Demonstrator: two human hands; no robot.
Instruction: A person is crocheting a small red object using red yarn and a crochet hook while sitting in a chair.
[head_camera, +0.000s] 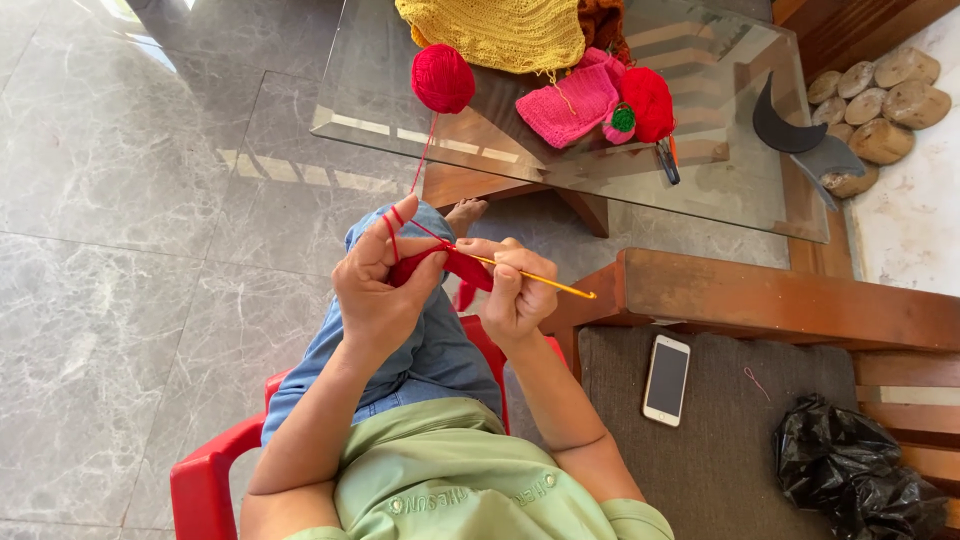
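- Green-shirted shoulders and two bare forearms fill the lower frame; the person sits on a red plastic chair (205, 470) with blue trousers over the knees.
- Left hand (378, 285) is closed around a small red crochet piece (445, 265), pinching it between thumb and fingers; red yarn is looped over its raised fingers, which looks like a way to keep the strand taut.
- Right hand (515, 290) grips a yellow crochet hook (545, 280) like a pencil, the tip buried in the red piece, the shaft pointing out to the right.
- Red strand (425, 160) runs up from the left hand to a red yarn ball (442, 78) lying on the glass worktop (380, 110), free to unroll.
- Farther along the worktop lie a yellow knitted piece (500, 32), a pink knitted piece (575, 102), a second red ball (650, 102) and a small green-topped item I cannot identify.
- Beside the right elbow, a wooden bench with a grey cushion (720, 440) carries a white phone (666, 379) and a black plastic bag (855, 475), well apart from the hands.
- Nothing crosses the yarn between ball and hand.
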